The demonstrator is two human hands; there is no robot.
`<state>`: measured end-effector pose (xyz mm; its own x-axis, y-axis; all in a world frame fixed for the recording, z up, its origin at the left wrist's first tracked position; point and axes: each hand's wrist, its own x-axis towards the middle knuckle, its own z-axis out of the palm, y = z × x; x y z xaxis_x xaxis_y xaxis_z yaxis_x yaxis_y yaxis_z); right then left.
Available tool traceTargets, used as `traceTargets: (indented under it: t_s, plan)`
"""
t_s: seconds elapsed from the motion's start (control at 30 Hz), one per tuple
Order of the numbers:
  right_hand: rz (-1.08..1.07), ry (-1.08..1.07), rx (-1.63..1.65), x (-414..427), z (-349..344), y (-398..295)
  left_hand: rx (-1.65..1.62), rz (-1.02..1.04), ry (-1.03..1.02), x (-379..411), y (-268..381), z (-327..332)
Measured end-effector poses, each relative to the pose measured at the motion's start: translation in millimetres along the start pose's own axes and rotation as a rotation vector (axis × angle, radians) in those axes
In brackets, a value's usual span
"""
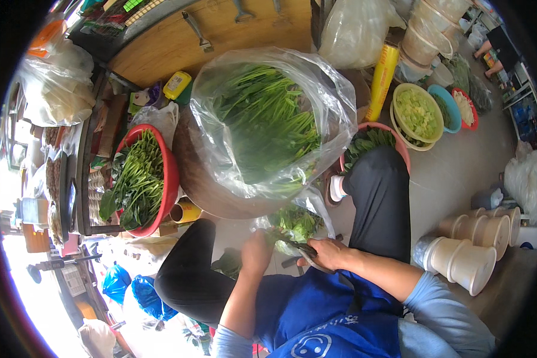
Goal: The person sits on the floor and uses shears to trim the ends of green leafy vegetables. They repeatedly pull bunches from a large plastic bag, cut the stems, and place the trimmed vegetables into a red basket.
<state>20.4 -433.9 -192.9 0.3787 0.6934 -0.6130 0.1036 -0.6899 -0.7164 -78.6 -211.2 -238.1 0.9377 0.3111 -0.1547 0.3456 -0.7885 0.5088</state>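
My left hand [256,250] is closed around some leafy green stems [277,235] above my lap; its fingertips are blurred. A dark-bladed tool [311,253], which looks like a knife or scissors, is in my right hand [329,254], its tip close to the stems. Just beyond both hands lies an opened clear bag of leafy greens [295,221]. Farther ahead, a large clear plastic bag [335,96] full of long-stemmed greens [273,121] rests on a round brown surface [206,192].
At the left stands a red basin [172,179] of greens. A pink basin [402,143] is beside my right knee, with yellow [438,109], blue [456,109] and red basins [474,116] beyond. White buckets [472,264] lie at right. A yellow roll box [382,83] leans near them. Another person's legs [494,69] show far right.
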Motion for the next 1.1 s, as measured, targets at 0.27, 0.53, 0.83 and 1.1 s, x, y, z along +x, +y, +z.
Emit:
traceTargets:
  t_s: [0.27,0.53,0.83,1.1]
  plan:
    - [-0.09,0.01,0.122,4.7,11.5,29.1,-0.043,-0.035,-0.035,3.1,-1.4,8.0]
    - [0.113,-0.076,0.035,8.6,7.3,21.7,-0.029,-0.01,-0.185,2.0,-13.8,45.2]
    - [0.194,-0.001,-0.125,26.2,10.2,35.4,-0.082,-0.026,-0.199,4.3,-14.8,46.6]
    - [0.142,0.069,-0.301,32.2,11.1,37.9,-0.143,0.407,0.526,0.7,43.8,-101.6]
